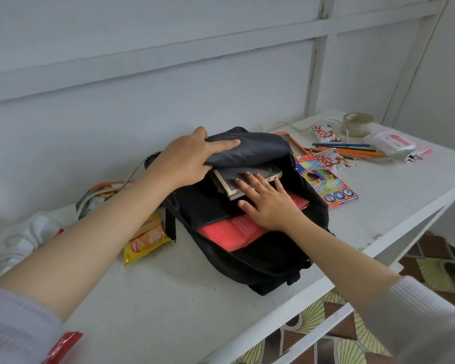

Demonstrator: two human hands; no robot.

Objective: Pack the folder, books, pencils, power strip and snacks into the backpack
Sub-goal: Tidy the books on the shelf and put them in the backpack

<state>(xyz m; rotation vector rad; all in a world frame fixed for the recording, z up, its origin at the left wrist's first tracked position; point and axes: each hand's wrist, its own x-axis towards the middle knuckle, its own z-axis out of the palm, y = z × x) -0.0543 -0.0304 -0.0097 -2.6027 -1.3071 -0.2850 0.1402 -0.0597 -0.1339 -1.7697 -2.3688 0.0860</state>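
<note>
Our left hand [192, 156] grips the raised flap of the black fabric backpack [260, 248]; our right hand [265, 203] presses flat, fingers spread, on the grey hardcover books [250, 177] half inside. Their long axis points into the opening, away from us, so the right hand pushes.

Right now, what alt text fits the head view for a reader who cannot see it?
A person's left hand lifts the flap of a black backpack on a white table while the right hand presses books into it above a red folder. Pencils and snacks lie outside.

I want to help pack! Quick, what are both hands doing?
Left hand: closed on the backpack flap, lifting it.
Right hand: open, flat on the books.
</note>
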